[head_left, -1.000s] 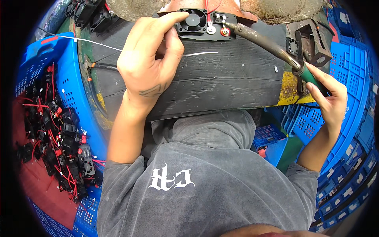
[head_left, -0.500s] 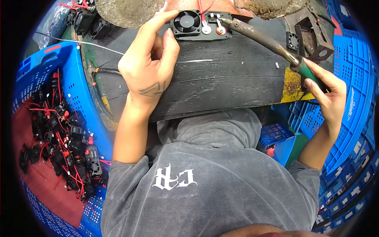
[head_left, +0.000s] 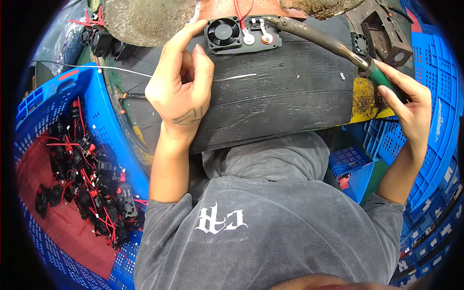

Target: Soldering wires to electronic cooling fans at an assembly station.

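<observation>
Right hand (head_left: 413, 101) gripping the soldering iron (head_left: 328, 44), you should steady its tip (head_left: 271, 21) right of the fan (head_left: 224, 33), left hand (head_left: 181, 92) half-curled beside the fan, grip on the wire (head_left: 237, 77) unclear.

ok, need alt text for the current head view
A right hand holds a green-handled soldering iron, tip at the upper right of a black fan unit on a dark worktop, while the left hand reaches to the unit's left edge. At left, a blue crate holds black parts with red wires.
</observation>
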A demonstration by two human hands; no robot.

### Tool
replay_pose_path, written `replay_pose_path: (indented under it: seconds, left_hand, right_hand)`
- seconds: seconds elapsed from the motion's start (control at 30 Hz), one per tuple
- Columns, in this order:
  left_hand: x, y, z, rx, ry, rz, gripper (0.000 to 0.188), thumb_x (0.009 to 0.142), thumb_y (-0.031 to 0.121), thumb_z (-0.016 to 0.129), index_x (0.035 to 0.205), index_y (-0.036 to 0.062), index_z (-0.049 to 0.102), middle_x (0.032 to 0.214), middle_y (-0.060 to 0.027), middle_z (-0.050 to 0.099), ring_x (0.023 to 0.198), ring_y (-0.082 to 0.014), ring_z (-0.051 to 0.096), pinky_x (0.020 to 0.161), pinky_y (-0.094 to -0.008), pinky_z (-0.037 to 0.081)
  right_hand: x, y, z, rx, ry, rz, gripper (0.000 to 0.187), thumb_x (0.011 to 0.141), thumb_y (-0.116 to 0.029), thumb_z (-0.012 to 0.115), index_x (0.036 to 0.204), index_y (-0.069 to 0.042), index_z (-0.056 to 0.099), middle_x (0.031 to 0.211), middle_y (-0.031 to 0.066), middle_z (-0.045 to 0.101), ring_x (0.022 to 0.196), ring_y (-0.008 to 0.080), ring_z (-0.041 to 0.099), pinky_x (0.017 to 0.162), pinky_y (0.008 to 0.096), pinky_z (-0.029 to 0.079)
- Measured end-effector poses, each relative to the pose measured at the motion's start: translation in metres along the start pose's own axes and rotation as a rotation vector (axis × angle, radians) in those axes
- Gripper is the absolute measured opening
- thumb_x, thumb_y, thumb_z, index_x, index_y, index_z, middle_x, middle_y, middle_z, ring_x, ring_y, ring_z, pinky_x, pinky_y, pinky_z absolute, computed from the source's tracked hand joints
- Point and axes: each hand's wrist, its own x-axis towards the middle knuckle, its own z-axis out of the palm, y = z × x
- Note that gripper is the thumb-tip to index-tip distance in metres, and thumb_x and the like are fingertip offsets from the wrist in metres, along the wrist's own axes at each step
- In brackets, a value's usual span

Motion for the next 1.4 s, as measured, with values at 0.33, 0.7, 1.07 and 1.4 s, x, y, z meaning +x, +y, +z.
replay_pose_path:
  seconds: [0.33, 0.7, 1.07, 1.4]
  left_hand:
    - [0.0011, 0.0000, 0.0001, 0.027, -0.033, -0.005, 0.038, 0.085, -0.005, 0.066, 0.121, 0.0047, 0.068, 0.062, 0.0035, 0.044, 0.052, -0.0028, 0.038, 0.049, -0.0190, 0.035]
    - [0.0004, -0.0038, 0.0011, 0.026, -0.033, 0.006, 0.040, 0.085, -0.003, 0.066, 0.123, 0.0055, 0.067, 0.061, 0.0035, 0.042, 0.051, -0.0035, 0.038, 0.048, -0.0200, 0.036]
    - [0.0014, -0.0026, 0.0019, 0.049, -0.065, -0.020, 0.042, 0.084, -0.005, 0.065, 0.125, 0.0051, 0.065, 0.060, 0.0027, 0.042, 0.050, -0.0048, 0.039, 0.048, -0.0209, 0.037]
    - [0.0023, -0.0027, 0.0012, 0.069, -0.168, -0.044, 0.052, 0.082, -0.005, 0.063, 0.133, 0.0074, 0.060, 0.058, 0.0016, 0.044, 0.050, -0.0058, 0.044, 0.051, -0.0215, 0.042]
  right_hand:
    - [-0.0028, 0.0021, 0.0011, 0.030, -0.002, 0.022, 0.036, 0.085, -0.001, 0.071, 0.121, 0.001, 0.069, 0.114, 0.0144, 0.073, 0.104, 0.0188, 0.068, 0.093, 0.0289, 0.050]
    - [-0.0024, -0.0007, -0.0021, 0.002, -0.044, -0.009, 0.037, 0.084, 0.000, 0.071, 0.121, 0.001, 0.069, 0.113, 0.0144, 0.073, 0.102, 0.0197, 0.069, 0.093, 0.0298, 0.051]
    - [-0.0015, 0.0038, 0.0004, -0.029, 0.013, -0.049, 0.037, 0.084, -0.001, 0.070, 0.121, 0.001, 0.069, 0.111, 0.0150, 0.073, 0.101, 0.0200, 0.070, 0.091, 0.0293, 0.051]
    - [-0.0031, 0.0033, -0.0035, -0.048, -0.037, -0.071, 0.037, 0.083, -0.002, 0.070, 0.120, 0.001, 0.070, 0.109, 0.0150, 0.074, 0.098, 0.0206, 0.070, 0.089, 0.0295, 0.052]
